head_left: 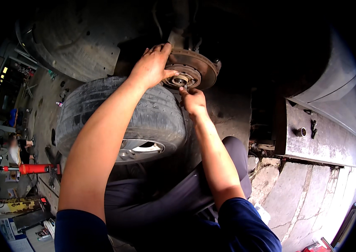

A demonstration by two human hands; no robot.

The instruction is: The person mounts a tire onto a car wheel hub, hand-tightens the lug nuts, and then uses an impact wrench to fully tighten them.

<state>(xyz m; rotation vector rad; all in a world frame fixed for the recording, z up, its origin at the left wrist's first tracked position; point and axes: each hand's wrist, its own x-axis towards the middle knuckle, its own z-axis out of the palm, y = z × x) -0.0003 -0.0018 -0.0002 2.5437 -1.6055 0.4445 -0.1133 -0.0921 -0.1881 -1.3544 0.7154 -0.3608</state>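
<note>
A brown, rusty brake disc (205, 69) with a round hub (181, 80) at its middle shows at the upper centre. My left hand (152, 65) grips the disc's left side, its fingers over the rim and its thumb reaching across to the hub. Just below the hub, my right hand (193, 102) has thumb and fingers closed together at the disc's lower edge. Whatever sits in that pinch is too small to make out. Under my left forearm lies a tyre on a silver wheel (102, 105), close against the disc.
A curved dark wheel-arch liner (77, 42) spreads at upper left. On the right, a metal ledge (297, 145) carries a socket (301, 132) and small dark parts (313, 129). A red jack (33, 169) stands at left, near another person (14, 150). My bent leg (234, 157) is below.
</note>
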